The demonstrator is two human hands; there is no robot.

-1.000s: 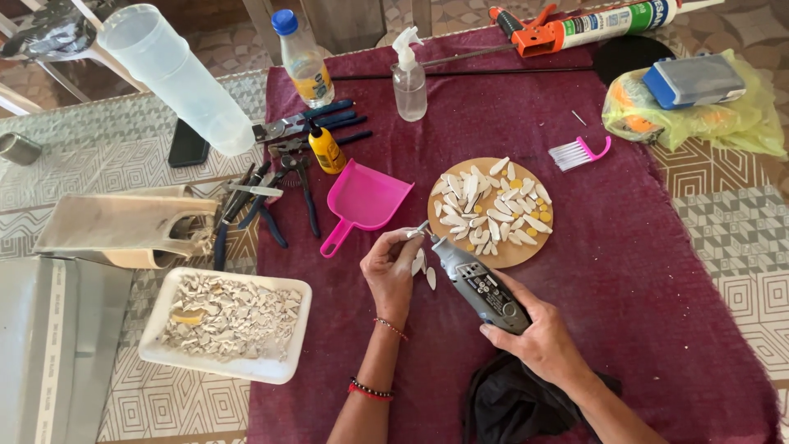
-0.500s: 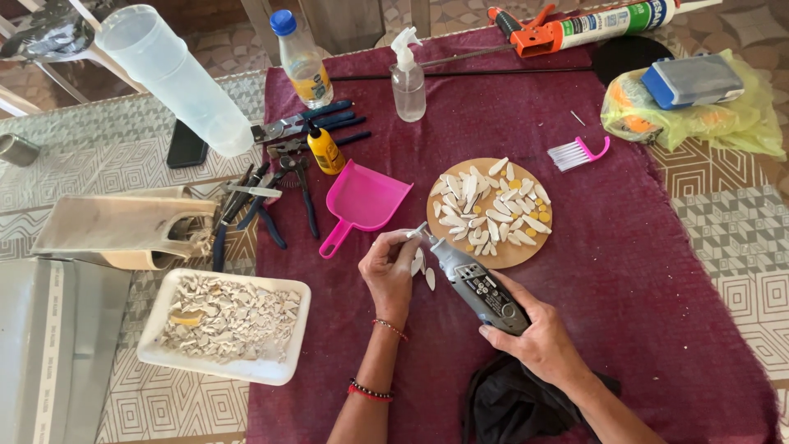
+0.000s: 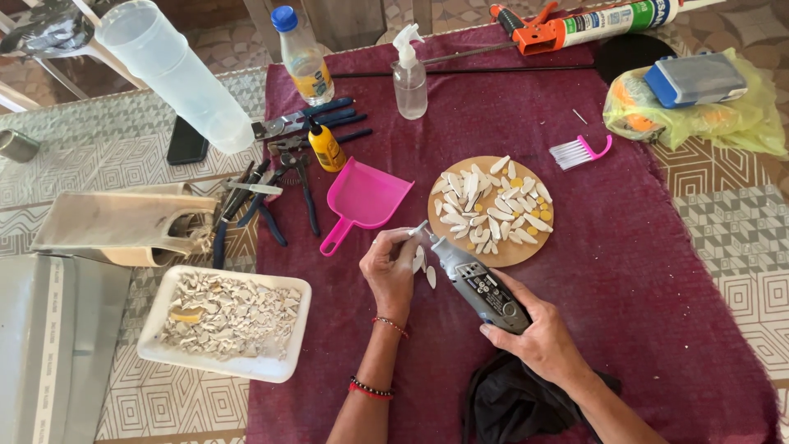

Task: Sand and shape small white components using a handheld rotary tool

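My left hand (image 3: 391, 267) pinches a small white shell piece (image 3: 417, 229) between its fingertips, just above the maroon cloth (image 3: 625, 263). My right hand (image 3: 538, 337) grips a grey handheld rotary tool (image 3: 479, 284), its tip pointing up-left at that piece. Two loose white pieces (image 3: 426, 268) lie on the cloth between the hands. A round wooden board (image 3: 516, 251) covered with several white petal-shaped pieces and yellow dots sits just beyond the tool.
A pink dustpan (image 3: 362, 201) lies left of the board. A white tray of shell fragments (image 3: 226, 321) is at the lower left. Pliers and cutters (image 3: 279, 177), a glue bottle (image 3: 326, 146), a spray bottle (image 3: 409, 76), a caulking gun (image 3: 575, 25) and a pink brush (image 3: 579, 152) lie farther off.
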